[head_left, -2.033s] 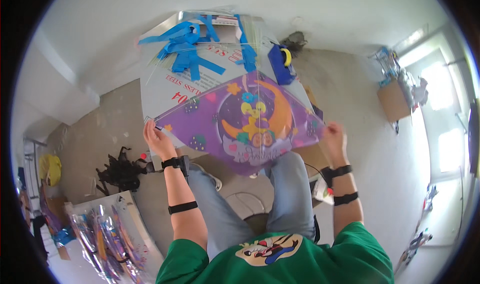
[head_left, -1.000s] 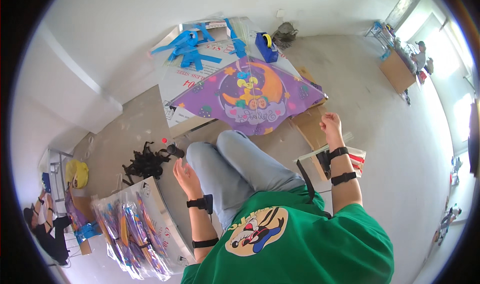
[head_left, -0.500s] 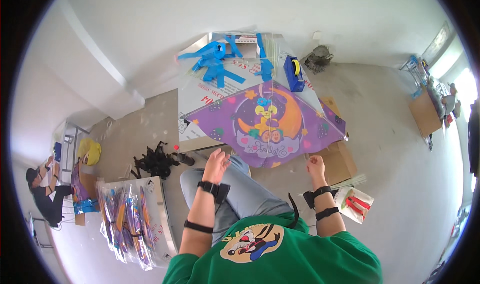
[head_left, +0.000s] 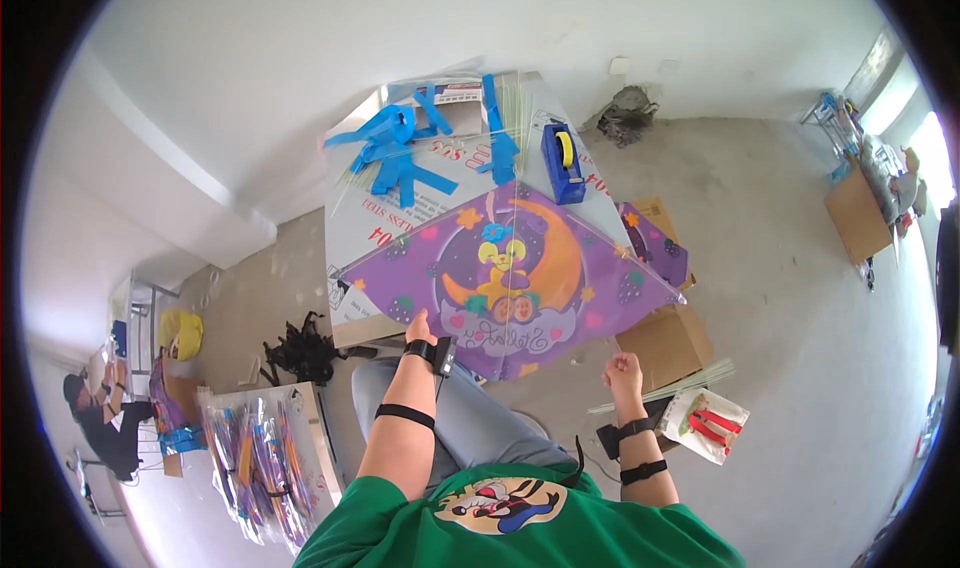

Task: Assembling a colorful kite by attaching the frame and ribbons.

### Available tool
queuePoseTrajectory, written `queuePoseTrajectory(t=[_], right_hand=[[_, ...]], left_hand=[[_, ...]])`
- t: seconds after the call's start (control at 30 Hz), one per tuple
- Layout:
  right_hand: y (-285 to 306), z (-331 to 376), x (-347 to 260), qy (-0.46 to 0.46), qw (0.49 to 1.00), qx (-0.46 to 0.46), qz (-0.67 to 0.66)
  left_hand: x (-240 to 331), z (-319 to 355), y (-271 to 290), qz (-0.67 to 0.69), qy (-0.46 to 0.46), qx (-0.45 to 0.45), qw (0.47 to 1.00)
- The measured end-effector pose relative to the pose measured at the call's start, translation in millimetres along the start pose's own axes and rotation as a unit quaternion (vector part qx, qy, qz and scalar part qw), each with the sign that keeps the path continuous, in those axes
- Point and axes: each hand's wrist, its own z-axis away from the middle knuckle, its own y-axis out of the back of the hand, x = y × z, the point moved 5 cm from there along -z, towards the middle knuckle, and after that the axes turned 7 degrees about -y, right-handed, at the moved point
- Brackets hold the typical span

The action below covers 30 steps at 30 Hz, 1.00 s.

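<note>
A purple kite [head_left: 400, 274] printed with an orange moon and a yellow-faced cartoon figure lies across the board-topped table [head_left: 350, 238], its lower point hanging over the near edge. At the kite's lower left edge is my left hand [head_left: 420, 330], thumb showing and the other fingers hidden by the sheet. My right hand [head_left: 623, 372] is raised below the kite's lower right edge, fingers curled together. A thin rod end shows just above it; whether the fingers hold anything is too small to tell.
Blue strips [head_left: 385, 143] and a blue tape dispenser [head_left: 563, 173] lie on the table's far part. Right of me are a cardboard box [head_left: 665, 348], thin pale rods [head_left: 690, 383] and red-handled pliers [head_left: 715, 423]. Bagged kites [head_left: 255, 468] lie at left, where another person [head_left: 105, 418] sits.
The view has shifted, so the table appears lower and further left. My left hand has moved forward to the kite's edge. My right hand stays curled below the kite's right side.
</note>
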Motion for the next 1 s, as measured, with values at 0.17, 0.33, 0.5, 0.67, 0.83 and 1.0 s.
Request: queuePoseTrajectory(t=[0.17, 0.33, 0.5, 0.67, 0.83, 1.0], right_hand=[[27.1, 1.3, 13.8, -0.045, 0.998, 0.037, -0.024], [27.1, -8.0, -1.9, 0.019, 0.998, 0.001, -0.053], [-0.5, 10.6, -61.7, 0.092, 0.996, -0.002, 0.005], [-15.4, 48.0, -101.7, 0.128, 0.992, -0.004, 0.002], [-32.3, 82.6, -123.4, 0.141, 0.989, -0.028, -0.016], [-54.7, 92.7, -123.4, 0.146, 0.986, -0.068, -0.041]], left_hand=[[-8.0, 38.5, -46.3, 0.006, 0.093, 0.003, 0.996], [98.8, 140.8, -124.8, 0.161, 0.073, -0.082, 0.981], [176.0, 187.7, -146.8, 0.169, -0.015, -0.187, 0.968], [259.4, 255.5, -154.7, 0.220, -0.096, -0.217, 0.946], [309.1, 234.2, -68.8, 0.214, -0.156, -0.170, 0.949], [399.6, 237.4, 43.0, 0.074, -0.386, 0.000, 0.920]])
